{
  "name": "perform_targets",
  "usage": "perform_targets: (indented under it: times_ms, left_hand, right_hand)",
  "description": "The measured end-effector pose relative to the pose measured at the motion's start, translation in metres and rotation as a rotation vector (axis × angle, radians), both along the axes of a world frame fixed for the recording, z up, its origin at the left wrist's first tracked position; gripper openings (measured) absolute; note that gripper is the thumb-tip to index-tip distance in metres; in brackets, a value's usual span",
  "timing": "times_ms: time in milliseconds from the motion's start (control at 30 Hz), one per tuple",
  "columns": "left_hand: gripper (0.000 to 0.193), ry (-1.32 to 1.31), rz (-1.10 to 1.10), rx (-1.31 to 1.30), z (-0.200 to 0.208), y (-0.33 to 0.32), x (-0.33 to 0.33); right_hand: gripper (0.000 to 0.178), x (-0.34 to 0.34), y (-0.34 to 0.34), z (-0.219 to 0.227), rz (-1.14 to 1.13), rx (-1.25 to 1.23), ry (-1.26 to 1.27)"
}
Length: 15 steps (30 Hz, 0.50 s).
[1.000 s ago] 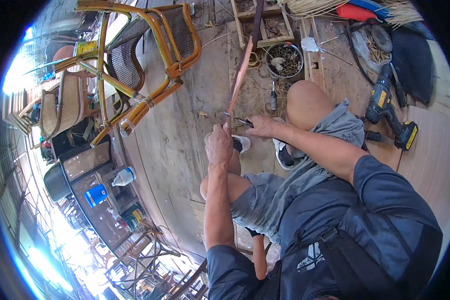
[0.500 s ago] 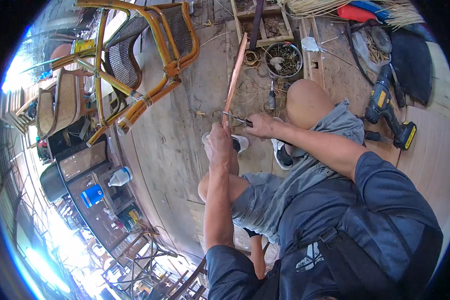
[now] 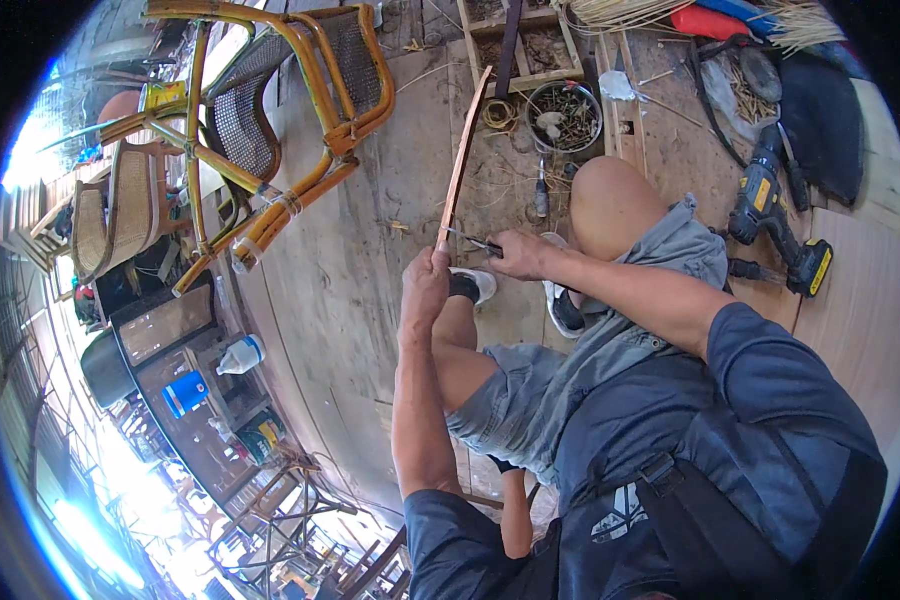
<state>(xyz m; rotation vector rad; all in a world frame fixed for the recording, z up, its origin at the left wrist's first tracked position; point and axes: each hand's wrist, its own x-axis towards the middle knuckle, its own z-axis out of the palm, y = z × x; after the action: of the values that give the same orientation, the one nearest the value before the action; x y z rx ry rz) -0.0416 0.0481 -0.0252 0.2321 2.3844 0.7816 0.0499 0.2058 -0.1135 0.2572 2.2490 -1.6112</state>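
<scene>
A long, thin reddish wooden strip [image 3: 463, 160] slants up and away over the floor. Its near end is wrapped in the fingers of my left hand [image 3: 425, 290]. My right hand [image 3: 520, 254] grips the dark handle of a small knife [image 3: 477, 241]. The blade points left and crosses the strip just above my left hand; whether it bites into the wood is too small to tell. Beyond the strip's far half lie a coil of cane [image 3: 498, 116] and a metal bowl [image 3: 562, 150] full of short sticks. A screwdriver [image 3: 542, 190] rests on the floor ahead of my right hand.
A divided wooden tray [image 3: 540, 80] stands at the far middle. To the right is a cordless drill [image 3: 770, 205]. Rattan chair frames [image 3: 315, 70] occupy the far left, and a low table [image 3: 165, 335] with a white bottle [image 3: 240, 354] stands at left.
My left hand has shifted slightly left and nearer with its end of the strip. The knife now crosses the strip farther from that hand. My right hand has barely moved.
</scene>
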Motion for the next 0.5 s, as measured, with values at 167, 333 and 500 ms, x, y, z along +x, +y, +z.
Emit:
perform_targets:
  times_ms: [167,333,500]
  left_hand:
    - [0.045,-0.244,0.107,0.008,0.017,0.011,0.001]
    - [0.042,-0.391,0.176,0.010,0.016,0.009,-0.008]
    - [0.036,0.446,-0.175,-0.486,0.011,0.041,0.026]
  right_hand:
    - [0.048,-0.004,0.009,0.000,0.007,-0.090,-0.056]
    - [0.038,0.000,0.007,0.013,-0.027,-0.032,-0.039]
    - [0.039,0.000,-0.005,-0.017,-0.113,0.136,0.029]
